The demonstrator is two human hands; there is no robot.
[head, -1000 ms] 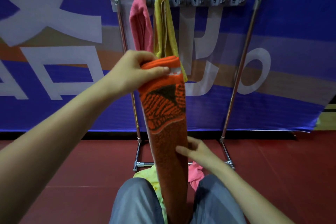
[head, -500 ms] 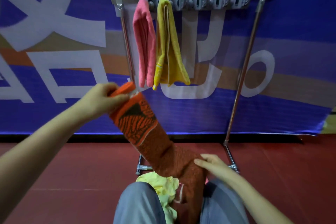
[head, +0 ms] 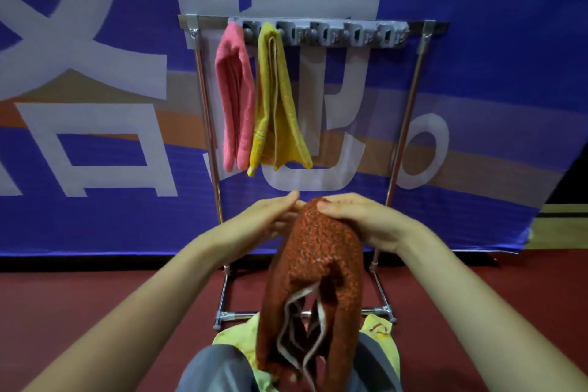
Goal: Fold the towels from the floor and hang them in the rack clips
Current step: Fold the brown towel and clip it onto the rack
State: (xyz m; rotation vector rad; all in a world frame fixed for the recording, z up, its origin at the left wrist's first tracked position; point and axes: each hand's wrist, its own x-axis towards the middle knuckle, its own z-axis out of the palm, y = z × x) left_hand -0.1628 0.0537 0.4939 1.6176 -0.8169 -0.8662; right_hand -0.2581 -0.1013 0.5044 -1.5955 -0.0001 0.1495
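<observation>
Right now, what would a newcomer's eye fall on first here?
The orange towel, doubled over between the left hand and the right hand, fills the centre. Behind it, a pink towel and a yellow towel hang side by side at the left end of the rack clips.

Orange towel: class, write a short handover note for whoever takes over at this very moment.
Hands: right hand grips the orange towel at its fold; left hand touches its side, fingers straight.
Done: pink towel and yellow towel hang in the rack clips.
Left: hang the orange towel in a free clip, then fold and hang the pale yellow towel on the floor.
</observation>
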